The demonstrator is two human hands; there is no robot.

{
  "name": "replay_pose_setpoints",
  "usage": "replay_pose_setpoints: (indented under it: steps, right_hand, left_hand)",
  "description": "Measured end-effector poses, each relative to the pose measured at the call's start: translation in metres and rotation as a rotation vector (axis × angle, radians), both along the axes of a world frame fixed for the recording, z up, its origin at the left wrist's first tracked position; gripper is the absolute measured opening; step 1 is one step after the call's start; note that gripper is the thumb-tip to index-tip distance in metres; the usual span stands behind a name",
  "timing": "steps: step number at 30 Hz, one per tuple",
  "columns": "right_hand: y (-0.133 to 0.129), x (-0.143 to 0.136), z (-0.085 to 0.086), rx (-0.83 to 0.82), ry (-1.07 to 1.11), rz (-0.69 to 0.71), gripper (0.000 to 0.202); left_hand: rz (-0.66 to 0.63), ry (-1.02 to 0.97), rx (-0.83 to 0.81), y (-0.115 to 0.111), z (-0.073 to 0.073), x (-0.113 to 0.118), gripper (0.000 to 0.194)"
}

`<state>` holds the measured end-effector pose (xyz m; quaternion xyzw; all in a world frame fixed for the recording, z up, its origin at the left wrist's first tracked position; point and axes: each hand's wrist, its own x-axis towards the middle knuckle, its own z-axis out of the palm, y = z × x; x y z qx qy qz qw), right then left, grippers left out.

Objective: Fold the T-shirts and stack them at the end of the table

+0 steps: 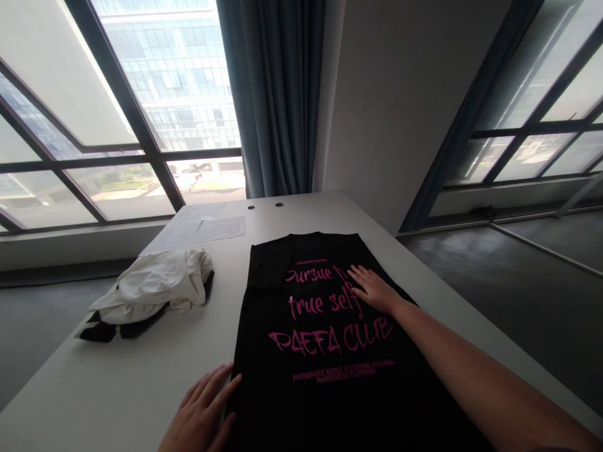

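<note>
A black T-shirt (325, 411) with pink lettering lies spread on the white table, its collar end pointing away from me. Its left sleeve (269, 267) is folded inward over the body of the shirt. My right hand (372, 289) rests flat on the upper right of the print, fingers stretched out and covering some letters. At the shirt's left edge, my left hand (207, 402) touches the cloth with its fingertips, the fingers extended. The shirt's lower end runs out of the bottom of the view.
A crumpled white and black garment (160, 282) lies on the left of the white table (400, 270). Behind it are papers (219, 228) and two round cable holes (251, 208). Blue curtains (277, 94), a pillar (405, 94) and windows stand beyond the far edge.
</note>
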<state>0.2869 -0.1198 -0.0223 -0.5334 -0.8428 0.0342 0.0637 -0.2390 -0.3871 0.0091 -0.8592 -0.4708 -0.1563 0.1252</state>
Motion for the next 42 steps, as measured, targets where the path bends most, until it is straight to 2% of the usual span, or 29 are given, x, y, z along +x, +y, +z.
replay_pose_setpoints:
  steps: [3, 7, 10, 13, 17, 21, 23, 26, 31, 36, 42]
  right_hand:
    - [-0.004, 0.0, -0.002, 0.054, 0.001, -0.031, 0.064]
    - [-0.009, 0.004, -0.008, 0.165, 0.026, -0.15, 0.058]
    - [-0.008, 0.006, -0.012, 0.19, 0.007, -0.235, 0.057]
    - [-0.005, 0.005, -0.015, 0.161, -0.027, -0.249, 0.059]
    - [-0.003, 0.004, -0.014, 0.12, -0.038, -0.244, 0.06]
    - [-0.004, 0.003, -0.012, 0.117, -0.031, -0.255, 0.06]
    - [-0.005, 0.003, -0.012, 0.121, -0.036, -0.254, 0.06]
    - [-0.004, 0.002, -0.011, 0.126, -0.052, -0.254, 0.06]
    - [-0.005, -0.002, -0.009, 0.096, -0.063, -0.284, 0.059]
    - [-0.005, -0.005, -0.006, 0.031, -0.088, -0.293, 0.064]
    - [0.007, -0.008, -0.006, -0.099, -0.139, -0.304, 0.07]
  left_hand:
    - [0.001, -0.015, -0.014, -0.002, -0.005, -0.003, 0.057]
    - [0.041, -0.108, -0.12, -0.001, -0.014, -0.009, 0.048]
    - [0.14, -0.22, -0.216, 0.018, -0.018, -0.006, 0.041]
    - [0.251, -0.28, -0.274, 0.062, -0.018, 0.008, 0.046]
    - [0.373, -0.306, -0.339, 0.146, -0.014, 0.03, 0.05]
    - [0.447, -0.344, -0.379, 0.221, -0.009, 0.038, 0.052]
    - [0.473, -0.345, -0.389, 0.248, -0.01, 0.038, 0.053]
    - [0.475, -0.323, -0.388, 0.276, -0.014, 0.038, 0.053]
    - [0.499, -0.288, -0.374, 0.293, -0.022, 0.038, 0.051]
    - [0.507, -0.256, -0.357, 0.293, -0.025, 0.037, 0.052]
    - [0.573, -0.218, -0.33, 0.293, -0.024, 0.034, 0.05]
